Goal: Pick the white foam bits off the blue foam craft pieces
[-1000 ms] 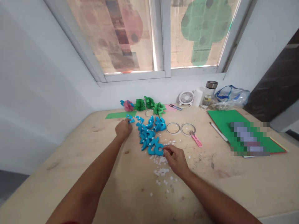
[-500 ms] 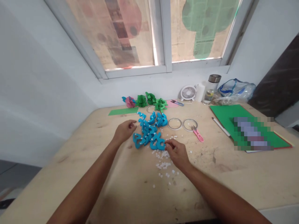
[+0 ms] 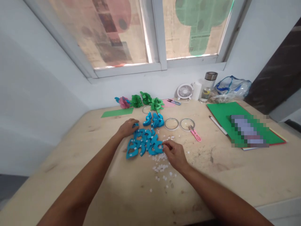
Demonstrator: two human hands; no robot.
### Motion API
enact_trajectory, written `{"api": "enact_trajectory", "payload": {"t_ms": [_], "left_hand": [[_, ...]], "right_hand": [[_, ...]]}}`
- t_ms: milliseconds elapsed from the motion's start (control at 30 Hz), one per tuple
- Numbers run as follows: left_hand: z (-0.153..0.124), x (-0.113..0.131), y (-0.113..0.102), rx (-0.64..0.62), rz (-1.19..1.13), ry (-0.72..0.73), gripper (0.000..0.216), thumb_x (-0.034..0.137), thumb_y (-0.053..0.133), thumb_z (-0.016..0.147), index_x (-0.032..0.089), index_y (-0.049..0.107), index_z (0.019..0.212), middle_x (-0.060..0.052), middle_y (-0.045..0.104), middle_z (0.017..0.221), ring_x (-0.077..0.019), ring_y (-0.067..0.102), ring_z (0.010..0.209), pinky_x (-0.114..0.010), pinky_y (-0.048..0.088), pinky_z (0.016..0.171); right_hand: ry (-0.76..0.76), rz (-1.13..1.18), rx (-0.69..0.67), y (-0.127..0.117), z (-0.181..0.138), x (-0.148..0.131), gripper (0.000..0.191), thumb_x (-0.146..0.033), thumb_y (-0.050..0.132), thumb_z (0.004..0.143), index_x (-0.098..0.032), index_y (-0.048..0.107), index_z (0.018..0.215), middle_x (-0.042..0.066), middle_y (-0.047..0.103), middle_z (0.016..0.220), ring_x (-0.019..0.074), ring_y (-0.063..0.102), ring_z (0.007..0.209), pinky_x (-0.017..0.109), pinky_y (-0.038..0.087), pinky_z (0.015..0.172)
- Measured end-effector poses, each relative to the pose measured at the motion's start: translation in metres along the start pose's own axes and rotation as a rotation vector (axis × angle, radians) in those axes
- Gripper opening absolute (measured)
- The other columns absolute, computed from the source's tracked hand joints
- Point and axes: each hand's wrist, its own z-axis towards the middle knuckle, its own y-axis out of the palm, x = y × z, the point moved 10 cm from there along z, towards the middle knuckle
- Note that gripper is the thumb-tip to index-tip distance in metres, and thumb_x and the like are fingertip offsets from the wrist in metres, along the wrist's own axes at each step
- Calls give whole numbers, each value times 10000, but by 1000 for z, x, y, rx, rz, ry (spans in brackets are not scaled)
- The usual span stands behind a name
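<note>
A cluster of blue curved paper cutouts [image 3: 143,141] with small white squares on them lies spread on the wooden table. At its upper left, my left hand [image 3: 128,128] has its fingers closed over a blue piece. My right hand [image 3: 175,153] pinches the right edge of another blue cutout on the cluster's right side; its fingertips partly cover that edge. Just behind the cluster stand more folded blue pieces [image 3: 157,120], apart from both hands. Small white paper squares [image 3: 160,168] are scattered below and beside my right hand.
Two rings [image 3: 171,124] and pink-handled snips [image 3: 195,134] lie to the right. Green paper flowers [image 3: 157,104], a pink flower [image 3: 124,102], a small fan [image 3: 185,91] and a bottle [image 3: 208,88] line the wall. A green board [image 3: 222,117] and a white pen [image 3: 218,125] lie farther right.
My left hand has moved onto a blue piece at the upper left. The front blue cutouts have spread toward me, away from the rear pieces. My right hand keeps its pinch. The view has shifted slightly.
</note>
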Motion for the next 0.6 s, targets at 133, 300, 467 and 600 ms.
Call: {"api": "enact_trajectory", "payload": {"t_ms": [133, 300, 467, 600], "left_hand": [[-41, 14, 4, -24, -137, 59, 359, 360, 466, 784, 207, 605, 1078, -85, 612, 1170, -235, 553, 1094, -371, 418, 964], [-79, 57, -10, -86, -455, 105, 452, 465, 498, 796, 203, 583, 1154, -77, 570, 1271, -226, 545, 1135, -363, 412, 991], [-108, 65, -36, 16, -599, -38, 435, 482, 489, 817, 199, 599, 1128, -74, 640, 1169, -231, 585, 1071, -372, 454, 934], [-117, 65, -46, 170, -421, -74, 352, 429, 482, 822, 198, 639, 1036, -71, 676, 1059, -228, 603, 1001, -382, 450, 922]], "right_hand": [[-36, -157, 8, -1, 1, 0, 188, -211, 513, 785, -189, 667, 890, 53, 696, 840, 185, 616, 777, 296, 457, 724], [-69, -276, -46, 6, 0, -2, 220, -190, 505, 785, -175, 670, 929, 90, 690, 929, 225, 610, 881, 349, 456, 790], [-75, -223, -45, 6, 0, -2, 241, -198, 509, 785, -180, 672, 961, 87, 697, 955, 228, 629, 894, 360, 465, 807], [-56, -72, 67, -9, 4, 2, 223, -206, 508, 777, -188, 678, 920, 68, 708, 924, 215, 643, 878, 349, 480, 812]]}}
